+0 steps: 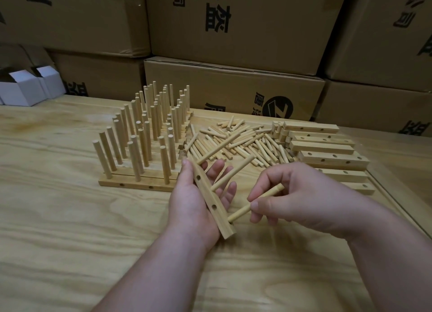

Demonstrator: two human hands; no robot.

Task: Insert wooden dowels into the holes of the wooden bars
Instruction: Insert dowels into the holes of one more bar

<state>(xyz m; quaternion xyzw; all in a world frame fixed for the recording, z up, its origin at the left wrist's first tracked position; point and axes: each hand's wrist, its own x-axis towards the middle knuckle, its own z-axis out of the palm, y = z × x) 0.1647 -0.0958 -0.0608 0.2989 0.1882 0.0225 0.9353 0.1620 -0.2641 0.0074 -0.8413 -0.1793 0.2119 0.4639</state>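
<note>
Wood is being handled by both hands above the plywood table (70, 218). A wooden bar (211, 198) is being gripped in the left hand (194, 194), thumb along its near face and fingers curled behind, so that its long axis is running from far-left to near-right. Two dowels (230, 173) are already being carried in its upper holes, both projecting to the right. A third dowel (253, 203) is being pinched between the thumb and fingertips of the right hand (301, 199); its long axis is lying across the bar's, its left tip touching or just entering the bar's right face near the lower end. The insertion is judged to be turning on this alignment: the dowel is being pushed leftward from the right hand, the nearer one, while the bar is being braced by the left.

Loose dowels (236, 141) are lying piled beyond the hands, with undrilled-side bars (327, 152) stacked to the right and finished bars (140, 134) standing to the left.
</note>
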